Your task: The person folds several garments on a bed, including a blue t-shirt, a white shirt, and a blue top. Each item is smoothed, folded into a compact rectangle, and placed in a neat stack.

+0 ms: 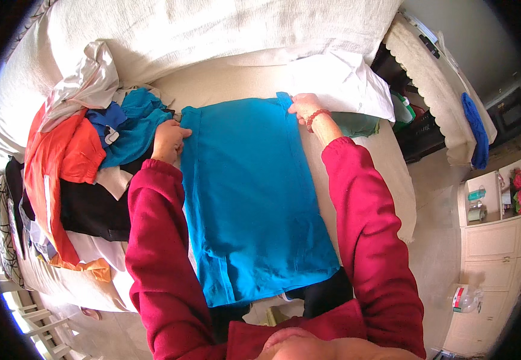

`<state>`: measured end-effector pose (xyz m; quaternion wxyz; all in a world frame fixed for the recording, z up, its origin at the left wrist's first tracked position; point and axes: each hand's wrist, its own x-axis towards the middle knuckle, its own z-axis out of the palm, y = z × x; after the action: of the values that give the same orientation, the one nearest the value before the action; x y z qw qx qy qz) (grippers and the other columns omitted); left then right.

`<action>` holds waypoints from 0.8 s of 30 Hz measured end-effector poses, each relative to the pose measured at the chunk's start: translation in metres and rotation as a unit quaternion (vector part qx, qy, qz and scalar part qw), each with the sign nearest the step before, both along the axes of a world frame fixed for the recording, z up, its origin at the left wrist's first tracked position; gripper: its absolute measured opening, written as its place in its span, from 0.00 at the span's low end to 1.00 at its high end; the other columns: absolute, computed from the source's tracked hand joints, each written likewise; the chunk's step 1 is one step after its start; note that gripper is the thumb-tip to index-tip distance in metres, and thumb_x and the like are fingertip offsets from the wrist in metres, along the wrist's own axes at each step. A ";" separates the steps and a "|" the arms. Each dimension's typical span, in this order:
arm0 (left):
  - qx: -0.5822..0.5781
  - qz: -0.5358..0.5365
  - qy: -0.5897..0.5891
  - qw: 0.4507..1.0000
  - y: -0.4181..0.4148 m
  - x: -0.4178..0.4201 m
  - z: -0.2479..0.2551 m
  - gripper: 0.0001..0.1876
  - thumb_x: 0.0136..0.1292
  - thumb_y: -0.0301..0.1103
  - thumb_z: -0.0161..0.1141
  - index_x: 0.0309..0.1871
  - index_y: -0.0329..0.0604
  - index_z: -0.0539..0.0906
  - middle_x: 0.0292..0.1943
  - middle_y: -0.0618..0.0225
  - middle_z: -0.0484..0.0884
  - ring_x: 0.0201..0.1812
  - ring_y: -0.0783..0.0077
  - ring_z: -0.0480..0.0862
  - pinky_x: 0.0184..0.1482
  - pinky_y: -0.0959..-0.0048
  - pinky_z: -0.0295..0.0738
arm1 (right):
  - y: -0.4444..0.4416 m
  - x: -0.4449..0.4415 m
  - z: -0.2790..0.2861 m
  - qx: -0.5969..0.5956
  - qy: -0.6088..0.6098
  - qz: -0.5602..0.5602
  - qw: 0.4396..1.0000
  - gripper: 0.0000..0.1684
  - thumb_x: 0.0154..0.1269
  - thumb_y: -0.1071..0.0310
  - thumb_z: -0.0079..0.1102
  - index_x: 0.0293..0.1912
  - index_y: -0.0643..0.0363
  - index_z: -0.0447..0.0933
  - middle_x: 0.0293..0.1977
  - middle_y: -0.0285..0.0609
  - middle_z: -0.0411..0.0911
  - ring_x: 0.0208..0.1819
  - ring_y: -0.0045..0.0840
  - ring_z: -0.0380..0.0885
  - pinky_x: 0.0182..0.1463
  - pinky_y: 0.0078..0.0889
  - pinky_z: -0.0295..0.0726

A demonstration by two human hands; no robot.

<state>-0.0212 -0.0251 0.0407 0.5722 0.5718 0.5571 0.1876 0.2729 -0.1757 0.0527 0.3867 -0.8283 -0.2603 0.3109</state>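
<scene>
A blue cloth garment (247, 180) lies spread in a rough rectangle on the cream-covered sofa seat (224, 81), its near end hanging over the front edge by my legs. My left hand (169, 139) pinches its upper left edge between thumb and fingers. At the upper right corner, my right hand (305, 107) grips the cloth, a red bead bracelet (317, 119) on the wrist. Some creases run across the garment's lower part. Just left of my left hand sits a heap of clothes, with a teal garment (141, 121) and a red-orange one (57, 166) on top.
A white cloth (341, 83) and a folded green cloth (355, 124) lie at the right end of the seat. Black trousers (93, 209) are in the heap. A lace-edged covered table (427, 85) and a pale cabinet (490, 252) stand to the right.
</scene>
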 end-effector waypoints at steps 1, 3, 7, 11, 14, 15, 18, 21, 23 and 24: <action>-0.008 0.009 0.006 1.000 -0.002 0.002 0.003 0.14 0.53 0.23 0.62 0.44 0.36 0.76 0.24 0.65 0.76 0.20 0.72 0.76 0.21 0.74 0.70 | -0.001 0.000 0.001 -0.005 0.027 -0.013 1.000 0.17 0.54 0.77 0.60 0.46 0.62 0.76 0.24 0.42 0.75 0.22 0.23 0.72 0.23 0.26 0.71; -0.040 0.022 -0.056 0.997 0.000 0.002 -0.001 0.14 0.54 0.23 0.61 0.44 0.37 0.75 0.25 0.66 0.76 0.20 0.71 0.77 0.21 0.73 0.73 | -0.003 0.000 0.003 -0.017 0.082 -0.038 0.996 0.20 0.54 0.78 0.59 0.49 0.62 0.77 0.33 0.47 0.80 0.35 0.29 0.81 0.34 0.29 0.79; -0.110 0.087 -0.180 0.974 -0.010 -0.001 0.003 0.12 0.55 0.19 0.58 0.43 0.39 0.73 0.28 0.67 0.77 0.26 0.70 0.79 0.29 0.70 0.78 | -0.016 -0.009 0.000 0.125 0.173 -0.008 0.977 0.14 0.58 0.78 0.56 0.45 0.65 0.75 0.33 0.41 0.77 0.30 0.23 0.78 0.32 0.24 0.79; -0.021 -0.013 -0.267 0.963 -0.040 -0.025 0.006 0.10 0.54 0.16 0.57 0.37 0.41 0.74 0.31 0.68 0.78 0.35 0.73 0.79 0.42 0.75 0.74 | -0.052 -0.019 0.002 0.195 0.067 0.130 0.970 0.13 0.56 0.80 0.56 0.43 0.64 0.77 0.36 0.42 0.79 0.35 0.24 0.79 0.40 0.23 0.78; 0.026 -0.080 -0.340 0.937 -0.064 -0.051 -0.002 0.09 0.52 0.13 0.54 0.31 0.41 0.74 0.33 0.68 0.79 0.38 0.77 0.77 0.46 0.80 0.70 | -0.085 -0.026 -0.001 0.194 -0.064 0.222 0.953 0.13 0.50 0.84 0.53 0.36 0.61 0.80 0.35 0.40 0.80 0.38 0.25 0.78 0.44 0.24 0.76; 0.037 -0.107 -0.351 0.930 -0.069 -0.063 -0.004 0.11 0.50 0.12 0.51 0.32 0.41 0.75 0.36 0.69 0.80 0.39 0.77 0.77 0.47 0.80 0.70 | -0.093 -0.028 -0.009 0.213 -0.052 0.227 0.949 0.12 0.51 0.83 0.52 0.35 0.62 0.79 0.35 0.39 0.80 0.38 0.25 0.78 0.45 0.23 0.76; 0.050 -0.107 -0.288 0.950 -0.077 -0.079 -0.017 0.17 0.49 0.11 0.50 0.40 0.41 0.79 0.38 0.68 0.81 0.41 0.78 0.77 0.46 0.79 0.71 | -0.111 -0.034 -0.019 0.237 -0.025 0.219 0.946 0.08 0.54 0.83 0.51 0.30 0.62 0.76 0.35 0.38 0.80 0.41 0.22 0.76 0.47 0.22 0.75; 0.081 -0.121 -0.216 0.965 -0.078 -0.085 -0.020 0.19 0.50 0.12 0.51 0.45 0.41 0.81 0.38 0.69 0.81 0.41 0.79 0.77 0.44 0.79 0.71 | -0.116 -0.033 -0.030 0.238 0.006 0.214 0.947 0.13 0.51 0.85 0.47 0.33 0.63 0.78 0.35 0.37 0.79 0.43 0.23 0.76 0.52 0.24 0.73; 0.129 -0.141 -0.198 0.961 -0.073 -0.089 -0.032 0.19 0.53 0.14 0.52 0.46 0.41 0.81 0.37 0.71 0.81 0.39 0.80 0.77 0.41 0.80 0.71 | -0.116 -0.035 -0.031 0.235 0.005 0.197 0.952 0.13 0.52 0.84 0.47 0.34 0.63 0.78 0.35 0.37 0.79 0.44 0.22 0.75 0.52 0.24 0.73; 0.112 -0.135 -0.185 0.967 -0.073 -0.089 -0.032 0.17 0.54 0.15 0.51 0.45 0.40 0.81 0.36 0.71 0.80 0.38 0.80 0.77 0.42 0.81 0.70 | -0.116 -0.036 -0.032 0.232 0.005 0.187 0.955 0.13 0.52 0.84 0.47 0.35 0.62 0.78 0.35 0.36 0.79 0.44 0.21 0.75 0.52 0.24 0.73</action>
<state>-0.1104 -0.0985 0.0089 0.6180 0.6575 0.3344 0.2719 0.2372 -0.2916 0.0211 0.5046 -0.6506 -0.4735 0.3130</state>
